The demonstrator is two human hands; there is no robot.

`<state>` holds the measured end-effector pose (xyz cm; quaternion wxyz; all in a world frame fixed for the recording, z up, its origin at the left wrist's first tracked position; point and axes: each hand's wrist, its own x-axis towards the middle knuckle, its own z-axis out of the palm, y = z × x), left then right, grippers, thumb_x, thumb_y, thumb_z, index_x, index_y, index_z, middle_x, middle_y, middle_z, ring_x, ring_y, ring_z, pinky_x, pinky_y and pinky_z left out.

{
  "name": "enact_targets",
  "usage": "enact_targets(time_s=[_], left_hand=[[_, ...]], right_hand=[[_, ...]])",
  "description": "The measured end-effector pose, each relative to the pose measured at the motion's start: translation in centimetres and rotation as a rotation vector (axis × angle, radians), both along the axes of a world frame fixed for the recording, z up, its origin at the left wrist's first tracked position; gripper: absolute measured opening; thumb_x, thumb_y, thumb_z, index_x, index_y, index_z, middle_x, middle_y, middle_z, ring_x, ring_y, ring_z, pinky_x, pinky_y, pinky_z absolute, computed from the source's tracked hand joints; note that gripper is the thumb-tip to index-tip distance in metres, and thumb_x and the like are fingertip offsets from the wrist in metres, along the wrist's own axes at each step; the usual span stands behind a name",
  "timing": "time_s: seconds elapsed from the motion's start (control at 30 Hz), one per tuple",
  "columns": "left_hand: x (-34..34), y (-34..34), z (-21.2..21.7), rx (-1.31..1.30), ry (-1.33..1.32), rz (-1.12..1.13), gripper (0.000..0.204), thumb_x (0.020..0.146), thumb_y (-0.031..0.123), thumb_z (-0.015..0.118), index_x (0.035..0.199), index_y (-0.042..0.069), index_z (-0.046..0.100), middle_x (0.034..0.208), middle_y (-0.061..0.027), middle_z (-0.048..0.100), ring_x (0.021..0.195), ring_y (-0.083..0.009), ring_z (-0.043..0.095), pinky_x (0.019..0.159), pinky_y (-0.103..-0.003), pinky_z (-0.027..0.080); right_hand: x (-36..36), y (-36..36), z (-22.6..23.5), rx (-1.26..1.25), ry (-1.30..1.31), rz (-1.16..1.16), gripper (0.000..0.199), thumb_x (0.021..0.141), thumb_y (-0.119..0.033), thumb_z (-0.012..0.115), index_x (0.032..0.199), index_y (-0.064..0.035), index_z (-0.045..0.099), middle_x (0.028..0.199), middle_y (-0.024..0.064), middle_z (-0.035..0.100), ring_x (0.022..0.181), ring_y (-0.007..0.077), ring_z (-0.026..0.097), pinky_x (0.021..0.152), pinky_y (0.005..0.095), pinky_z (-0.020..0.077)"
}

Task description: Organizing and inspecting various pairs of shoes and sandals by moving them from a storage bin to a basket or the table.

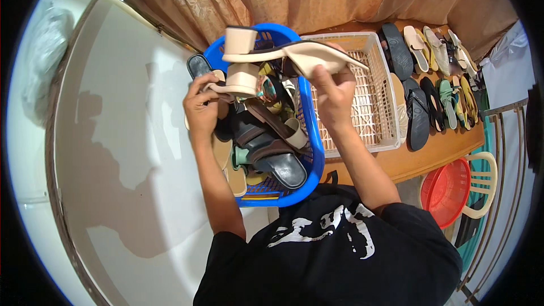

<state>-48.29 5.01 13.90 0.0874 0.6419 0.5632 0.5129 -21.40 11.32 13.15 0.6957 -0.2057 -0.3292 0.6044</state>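
Over a blue plastic basket (317,147) filled with mixed footwear, I hold two beige heeled shoes, one in each hand. My right hand (335,97) pinches the toe end of one beige shoe (309,58), which lies on its side in the air with its block heel pointing left. Just below that heel is the other beige heeled shoe (243,78), gripped by my left hand (202,107) at the basket's left side. Part of this second shoe is hidden by the first. Inside the basket, a dark slide sandal (280,167) lies on top near the front.
Right of the basket, a white slatted crate (388,102) stands on an orange-brown table (447,150). Beyond it are rows of sandals, including a black flip-flop (418,116). A red basin (445,192) sits by a cream plastic chair (487,184). A brown curtain (323,0) hangs behind.
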Motion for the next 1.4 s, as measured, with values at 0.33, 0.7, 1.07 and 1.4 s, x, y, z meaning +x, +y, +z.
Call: enact_targets(time_s=[0.33, 0.7, 1.07, 1.4], left_hand=[[5.4, -5.4, 2.2, 0.158, -0.891, -0.414, 0.021, 0.09, -0.011, 0.058, 0.106, 0.002, 0.062, 0.127, -0.0163, 0.062, 0.112, -0.029, 0.063, 0.097, -0.048, 0.053], [20.9, -9.9, -7.0, -0.088, -1.695, -0.716, 0.059, 0.094, 0.008, 0.064, 0.148, 0.021, 0.045, 0.139, -0.0129, 0.053, 0.116, -0.0325, 0.06, 0.092, -0.046, 0.056], [29.4, -7.4, -3.4, -0.392, -1.451, -0.627, 0.059, 0.09, 0.005, 0.066, 0.141, 0.003, 0.036, 0.105, -0.0137, 0.058, 0.093, -0.0256, 0.063, 0.083, -0.037, 0.057], [38.4, -5.3, -3.4, -0.362, -1.067, -0.595, 0.054, 0.091, 0.021, 0.078, 0.132, 0.002, 0.048, 0.105, -0.0102, 0.066, 0.089, -0.0159, 0.066, 0.08, -0.029, 0.056]], right_hand=[[9.0, -3.8, -1.0, -0.428, 0.503, 0.188, 0.051, 0.095, -0.047, 0.065, 0.117, -0.0012, 0.062, 0.111, 0.0176, 0.07, 0.101, 0.0302, 0.07, 0.093, 0.0445, 0.0595], [16.3, -10.5, -3.1, -0.414, 0.099, -0.137, 0.024, 0.095, -0.014, 0.067, 0.113, 0.0007, 0.065, 0.107, 0.0102, 0.069, 0.096, 0.0197, 0.068, 0.087, 0.0335, 0.0557], [24.7, -11.3, -0.5, -0.052, -0.928, -0.363, 0.028, 0.092, -0.011, 0.073, 0.115, 0.0036, 0.064, 0.092, 0.0129, 0.075, 0.083, 0.0146, 0.072, 0.071, 0.0288, 0.0548], [28.6, -7.1, 1.6, 0.036, -0.991, -0.184, 0.032, 0.097, -0.015, 0.066, 0.122, 0.0049, 0.062, 0.082, 0.0179, 0.073, 0.068, 0.0184, 0.071, 0.06, 0.0317, 0.0515]])
